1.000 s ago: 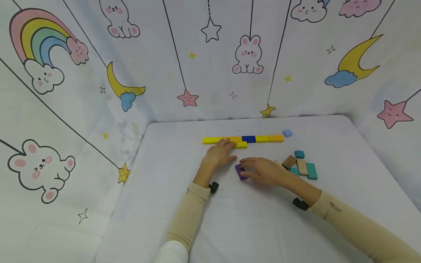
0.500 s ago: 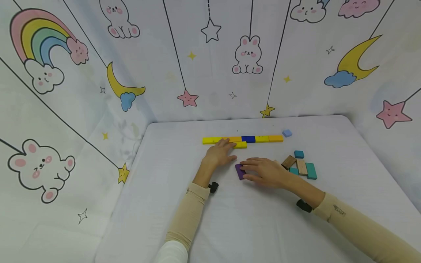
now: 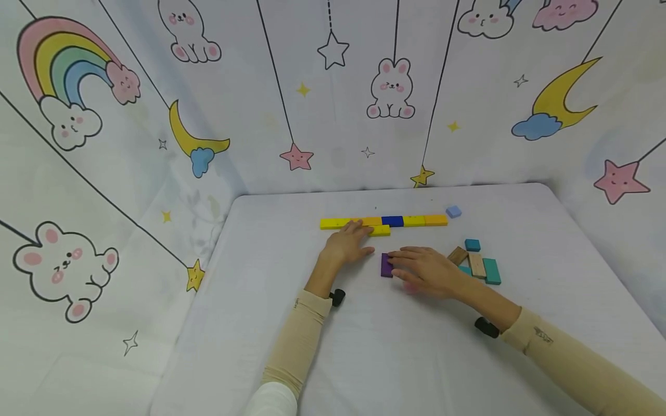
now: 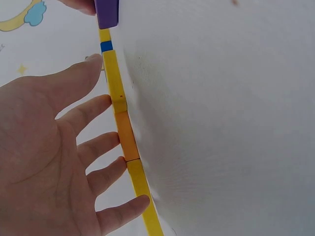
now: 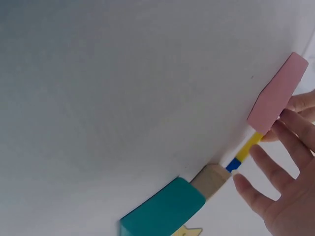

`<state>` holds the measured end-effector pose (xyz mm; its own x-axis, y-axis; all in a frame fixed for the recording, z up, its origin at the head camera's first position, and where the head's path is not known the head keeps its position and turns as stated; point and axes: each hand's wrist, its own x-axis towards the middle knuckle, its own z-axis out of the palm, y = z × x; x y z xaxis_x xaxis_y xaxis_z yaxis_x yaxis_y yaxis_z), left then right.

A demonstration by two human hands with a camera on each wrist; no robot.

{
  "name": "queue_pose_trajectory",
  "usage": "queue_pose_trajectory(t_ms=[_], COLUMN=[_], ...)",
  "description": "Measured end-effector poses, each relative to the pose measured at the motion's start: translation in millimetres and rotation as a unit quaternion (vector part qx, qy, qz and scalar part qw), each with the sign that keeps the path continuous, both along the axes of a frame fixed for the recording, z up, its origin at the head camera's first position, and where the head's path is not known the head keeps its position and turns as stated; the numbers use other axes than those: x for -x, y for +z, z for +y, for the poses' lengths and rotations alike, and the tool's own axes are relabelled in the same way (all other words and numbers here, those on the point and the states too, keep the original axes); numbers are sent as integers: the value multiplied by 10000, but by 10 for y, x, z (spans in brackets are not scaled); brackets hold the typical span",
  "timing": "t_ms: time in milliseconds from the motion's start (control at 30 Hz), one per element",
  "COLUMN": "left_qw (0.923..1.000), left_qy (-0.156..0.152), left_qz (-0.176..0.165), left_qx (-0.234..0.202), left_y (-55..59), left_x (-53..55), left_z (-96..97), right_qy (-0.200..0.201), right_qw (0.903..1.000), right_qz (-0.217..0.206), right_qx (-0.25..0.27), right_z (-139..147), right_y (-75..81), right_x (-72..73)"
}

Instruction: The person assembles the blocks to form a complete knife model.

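Note:
My left hand (image 3: 342, 244) lies with its fingers spread against a long row of wooden blocks, yellow, orange and blue (image 3: 392, 221). A short yellow piece (image 3: 382, 230) sits in front of that row, by its fingertips. In the left wrist view the fingertips meet the side of the orange block (image 4: 128, 137) and its yellow neighbours. My right hand (image 3: 426, 270) reaches over a purple block (image 3: 386, 267), which stands nearly square to the row, fingertips on its right side. Beneath this palm a pink block (image 3: 410, 288) shows partly; the right wrist view shows more of the pink block (image 5: 278, 93).
Right of the right hand lies a loose cluster: a brown block (image 3: 458, 256), a tan block (image 3: 476, 266), teal pieces (image 3: 491, 271) and a small blue one (image 3: 472, 245). A light blue piece (image 3: 454, 211) lies past the row's right end. White cloth covers the table (image 3: 250, 277).
My right hand has shifted a little to the right. The purple block has slid right and turned from slanted to nearly straight. Some pink now shows under the palm. The left hand stays put.

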<state>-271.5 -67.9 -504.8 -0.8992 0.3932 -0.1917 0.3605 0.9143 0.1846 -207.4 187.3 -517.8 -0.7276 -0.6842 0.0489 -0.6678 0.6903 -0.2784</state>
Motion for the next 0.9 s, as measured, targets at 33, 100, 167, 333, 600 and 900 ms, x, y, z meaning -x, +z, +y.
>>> queue_pose_trajectory(t_ms=[33,100,167,333,600,900], left_qw=[10000,10000,9999,9998,10000,9995], left_qy=[4,17,39,54,17,71], left_qz=[-18,-61,-130,-182,-19,-282], left_qx=[1,0,6,23,-43,104], left_y=[-6,-14,-30,-59,-2,-96], left_x=[6,17,31,49,-9,103], left_z=[2,4,7,9,-2,19], right_qy=[-26,-93,-179,-463,-824,-973], right_qw=[10000,9999,9997,9987,9961,9930], right_qz=[36,127,156,172,242,560], right_qx=[-13,-71,-101,-117,-205,-369], right_z=[14,47,81,166,278,358], right_y=[-1,-9,-3,15,-4,-30], right_x=[1,1,-2,-11,4,15])
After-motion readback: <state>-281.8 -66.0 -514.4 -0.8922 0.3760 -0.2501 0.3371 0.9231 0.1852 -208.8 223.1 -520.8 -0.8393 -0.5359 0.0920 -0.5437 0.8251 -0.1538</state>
